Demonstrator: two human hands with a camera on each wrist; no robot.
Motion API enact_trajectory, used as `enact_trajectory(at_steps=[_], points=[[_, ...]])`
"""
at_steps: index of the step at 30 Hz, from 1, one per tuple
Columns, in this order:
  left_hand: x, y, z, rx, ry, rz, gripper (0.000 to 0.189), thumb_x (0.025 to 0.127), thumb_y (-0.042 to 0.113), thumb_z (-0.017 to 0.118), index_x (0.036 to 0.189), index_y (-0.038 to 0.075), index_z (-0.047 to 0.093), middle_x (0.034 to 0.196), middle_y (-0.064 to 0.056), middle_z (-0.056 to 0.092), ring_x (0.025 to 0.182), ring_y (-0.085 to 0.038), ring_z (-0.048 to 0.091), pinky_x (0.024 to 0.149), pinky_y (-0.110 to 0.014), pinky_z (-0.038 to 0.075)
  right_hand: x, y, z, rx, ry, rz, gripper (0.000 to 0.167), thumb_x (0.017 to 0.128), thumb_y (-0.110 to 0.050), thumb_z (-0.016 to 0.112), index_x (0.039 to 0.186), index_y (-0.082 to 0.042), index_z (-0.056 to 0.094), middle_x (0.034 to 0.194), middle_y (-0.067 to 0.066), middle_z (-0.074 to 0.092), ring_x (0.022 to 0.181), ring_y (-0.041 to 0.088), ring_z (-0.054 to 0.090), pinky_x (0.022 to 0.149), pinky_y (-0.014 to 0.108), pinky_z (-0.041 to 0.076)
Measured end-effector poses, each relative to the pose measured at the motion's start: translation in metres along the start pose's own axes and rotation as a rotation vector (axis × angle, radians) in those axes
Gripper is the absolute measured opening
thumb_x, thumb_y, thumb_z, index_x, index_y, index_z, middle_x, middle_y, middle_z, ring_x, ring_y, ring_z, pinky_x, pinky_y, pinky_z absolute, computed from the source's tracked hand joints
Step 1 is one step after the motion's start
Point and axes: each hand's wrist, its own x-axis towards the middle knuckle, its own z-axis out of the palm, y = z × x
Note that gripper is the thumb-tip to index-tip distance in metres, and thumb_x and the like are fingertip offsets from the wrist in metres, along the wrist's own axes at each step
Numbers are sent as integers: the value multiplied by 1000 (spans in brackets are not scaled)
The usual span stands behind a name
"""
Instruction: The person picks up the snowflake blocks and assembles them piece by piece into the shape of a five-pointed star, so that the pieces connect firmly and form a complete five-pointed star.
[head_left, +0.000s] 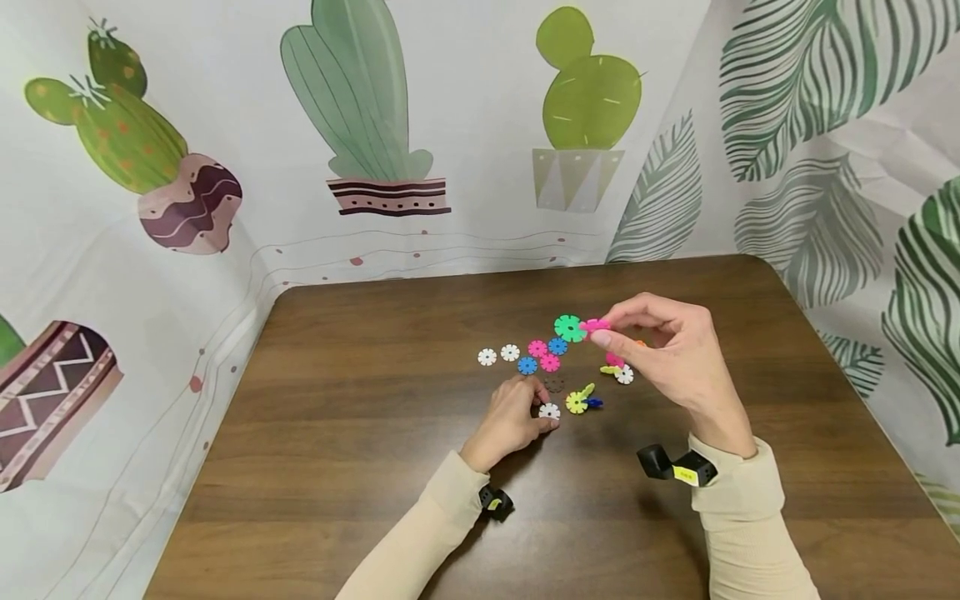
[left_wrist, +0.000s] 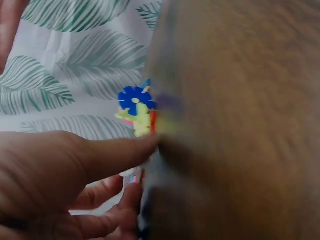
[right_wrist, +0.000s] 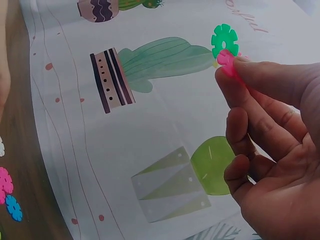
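My right hand (head_left: 670, 354) is raised over the table, pinching a pink notched disc (right_wrist: 226, 61) between thumb and index finger. A green notched disc (head_left: 570, 328) joins the pink one and sticks out past the fingertips. Low on the tabletop, my left hand (head_left: 512, 419) has thumb and fingers curled about a white notched disc (head_left: 550, 412), gripping it at the edges. Just right of that hand lies a joined piece with a yellow disc (head_left: 576, 403) and a blue disc (left_wrist: 135, 100) set at angles.
Loose discs lie beyond the left hand: white ones (head_left: 487, 357), pink ones (head_left: 550, 362) and blue ones (head_left: 527, 365), plus a clear dark-looking one (head_left: 554, 383). Another joined cluster with a white disc (head_left: 624, 374) is partly hidden behind the right hand. Patterned cloth hangs behind the wooden table (head_left: 337, 467).
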Motion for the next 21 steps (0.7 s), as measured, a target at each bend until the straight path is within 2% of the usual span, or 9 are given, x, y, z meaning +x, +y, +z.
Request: enact_trajectory(at_steps=[3,5,7,10,12,14,16,19,21], points=[[1,2,-8,-101,-38,25,11,95,15,82,100,12,73,90,-1,72,81,-10,61,79,-27,50,0,1,0,14,-5,5,14,87,3,86,98,0,78,88,0,82,67,10,74,50,22,49],[2,4,-15,-212,-33,62,5,98,11,78,102,11,75,91,-4,77,78,-7,65,77,-22,54,0,1,1,14,-9,8,15,87,4,85,99,-1,78,90,-1,82,68,12,74,51,22,50],[2,8,-26,-394,-18,88,10,97,6,76,107,6,76,96,-9,79,79,-10,71,78,-20,58,0,1,2,9,-14,11,16,87,5,85,99,-1,78,91,-2,83,69,12,75,52,22,51],[-4,20,-47,-762,14,95,18,97,-1,73,115,-5,74,97,-11,79,80,-13,76,79,-22,63,1,0,4,-4,-36,16,16,87,5,85,99,-3,78,91,-2,83,72,13,75,53,23,52],[-11,30,-61,-987,32,81,21,98,-4,71,117,-11,71,94,-7,78,79,-14,77,79,-23,64,1,-1,5,-17,-52,22,16,87,3,86,100,-4,79,91,-2,83,72,12,74,52,24,50],[-17,39,-72,-1144,37,82,19,100,-4,69,116,-15,69,90,-1,78,75,-9,76,77,-23,64,1,-2,7,-40,-60,26,15,87,1,86,99,-7,79,90,-3,82,66,9,67,48,26,46],[-23,44,-78,-1221,28,90,13,101,-3,69,110,-12,71,87,1,79,73,-9,75,75,-22,64,0,-2,9,-60,-64,32,15,87,-1,87,98,-9,80,90,-4,82,67,9,66,46,29,43],[-30,49,-81,-1294,-13,101,6,101,3,72,104,-3,73,83,2,78,71,-9,75,73,-20,62,-2,-1,11,-66,-78,38,17,86,-1,87,97,-11,80,89,-4,81,70,8,68,49,28,49],[-34,50,-82,-1331,-34,109,4,101,7,74,102,3,74,83,3,77,69,-9,74,71,-19,61,-3,-1,13,-63,-90,35,19,85,1,88,97,-11,79,89,-4,82,80,11,74,54,28,53]])
